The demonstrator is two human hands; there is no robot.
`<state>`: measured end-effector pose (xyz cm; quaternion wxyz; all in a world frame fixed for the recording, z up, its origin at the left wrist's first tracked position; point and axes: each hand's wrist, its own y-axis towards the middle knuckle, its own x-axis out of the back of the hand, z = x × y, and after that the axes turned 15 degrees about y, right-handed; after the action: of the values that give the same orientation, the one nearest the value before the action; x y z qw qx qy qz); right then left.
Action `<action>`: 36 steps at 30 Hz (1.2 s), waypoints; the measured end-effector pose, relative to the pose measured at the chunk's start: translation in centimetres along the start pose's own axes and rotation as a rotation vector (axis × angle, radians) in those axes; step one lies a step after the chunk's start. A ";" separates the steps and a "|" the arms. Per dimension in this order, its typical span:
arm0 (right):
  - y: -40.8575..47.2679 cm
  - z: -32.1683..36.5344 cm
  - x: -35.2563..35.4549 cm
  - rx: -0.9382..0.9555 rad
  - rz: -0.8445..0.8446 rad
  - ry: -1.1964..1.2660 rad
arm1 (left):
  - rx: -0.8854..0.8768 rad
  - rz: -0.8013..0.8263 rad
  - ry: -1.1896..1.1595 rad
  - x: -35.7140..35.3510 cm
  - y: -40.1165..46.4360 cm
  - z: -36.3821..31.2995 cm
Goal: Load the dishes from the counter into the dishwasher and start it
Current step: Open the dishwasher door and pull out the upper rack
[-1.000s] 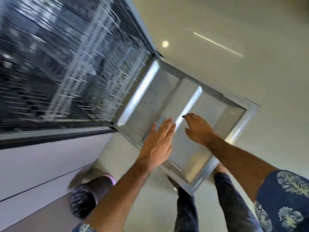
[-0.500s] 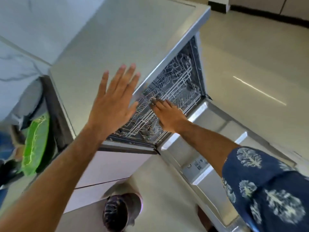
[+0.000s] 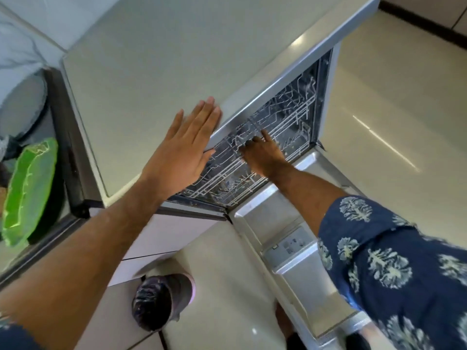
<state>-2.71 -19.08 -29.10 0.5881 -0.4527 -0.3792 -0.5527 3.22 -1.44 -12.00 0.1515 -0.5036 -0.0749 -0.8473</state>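
The dishwasher (image 3: 290,137) stands open under the counter (image 3: 151,72), its door (image 3: 298,248) folded down flat toward the near right, the detergent compartment (image 3: 290,245) showing on its inner face. The left hand (image 3: 182,152) is flat, fingers straight and close together with the thumb out to the side; it lies over the counter's front edge, and whether the palm presses on the surface or hangs just above it cannot be told. The right hand (image 3: 262,154) reaches into the opening with its fingers curled among the wires of the upper rack (image 3: 252,147), apparently hooked on the rack's front, though whether they truly grip a wire is not clear. The rack sits inside the machine, not pulled out, and as far as its blurred wires show, nothing is loaded in it. The stretch of counter in view is bare; no plates, cups or cutlery show on it. At the far left, beyond a dark frame, a green plastic item (image 3: 27,190) lies low in what may be a sink; it could be one of the things to wash, but that is a guess. By these signs the task is barely begun: the door is down, which is the one step plainly done. Drawing the rack out seems to be the step in hand. Fetching the dishes, setting them in the racks, shutting the door and starting the cycle all remain.
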 end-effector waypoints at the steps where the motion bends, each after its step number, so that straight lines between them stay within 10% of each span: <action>1: -0.5 0.0 -0.1 0.003 0.001 0.003 | -0.020 -0.010 0.022 0.0 -0.1 0.1; 21: -22.4 -0.9 0.8 -0.065 0.516 0.215 | -0.102 0.061 0.015 2.4 -0.7 -0.5; 36: -29.9 -2.2 0.9 -0.121 0.915 0.390 | 0.198 0.125 -0.168 4.2 -3.8 -6.9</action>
<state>-32.43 -20.86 -25.54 0.8027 -0.4944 0.0079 -0.3335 -5.65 -0.55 -11.53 0.2461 -0.5588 -0.1393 -0.7796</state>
